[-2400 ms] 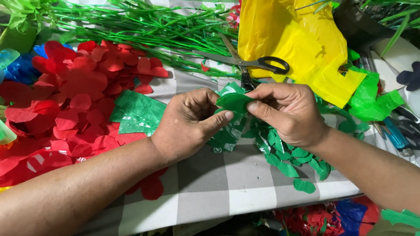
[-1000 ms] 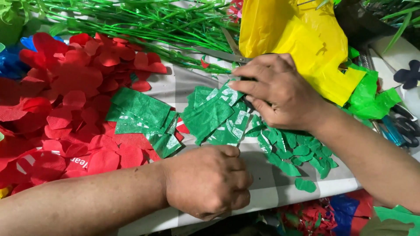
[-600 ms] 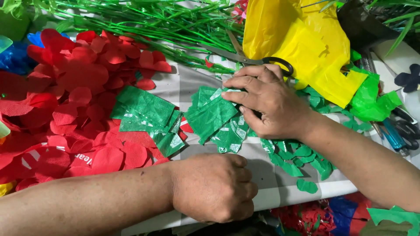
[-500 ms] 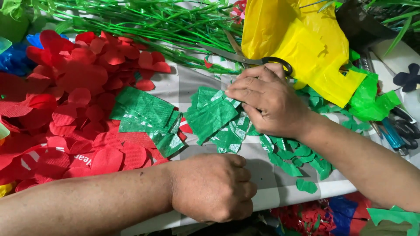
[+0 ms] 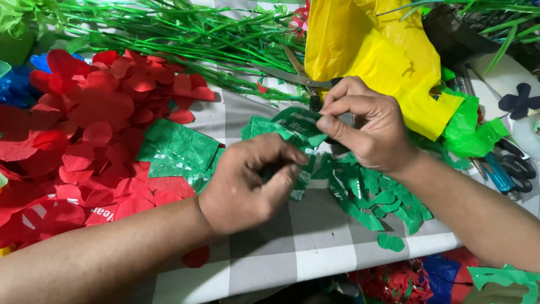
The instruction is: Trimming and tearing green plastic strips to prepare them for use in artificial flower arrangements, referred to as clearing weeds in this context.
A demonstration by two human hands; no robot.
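Since half a second ago the left hand (image 5: 247, 183) has come up off the near edge of the worktop (image 5: 315, 242) and moved in toward the green pieces, while the right hand (image 5: 365, 126) has lifted a folded green sheet piece (image 5: 298, 125) clear of the pile.

At the far left lies a broad heap of red petal cut-outs (image 5: 84, 129) with a bit of blue material (image 5: 17, 90) behind it. Across the far side runs a spread of green plastic stems (image 5: 180, 34). Just right of the red heap sits a stack of green sheet rectangles (image 5: 180, 149), flat on the grey-and-white checked cloth.

The left hand hovers over the middle, fingers curled loosely with thumb and forefinger apart — its grip is not closed on anything that I can see, though the fingertips are near the loose green scraps. The right hand's grip is together, thumb and forefinger pinched on the folded green sheet piece, held just above the worktop between the two hands.

Behind the right hand lie scissors (image 5: 298, 76), partly hidden. Below the right wrist is a scatter of small green leaf cut-outs (image 5: 382, 202). Further right a crumpled yellow plastic bag (image 5: 371, 56) rests on the far side — beside it a green bag scrap (image 5: 472, 132) and some tools (image 5: 506, 169) at the right edge.
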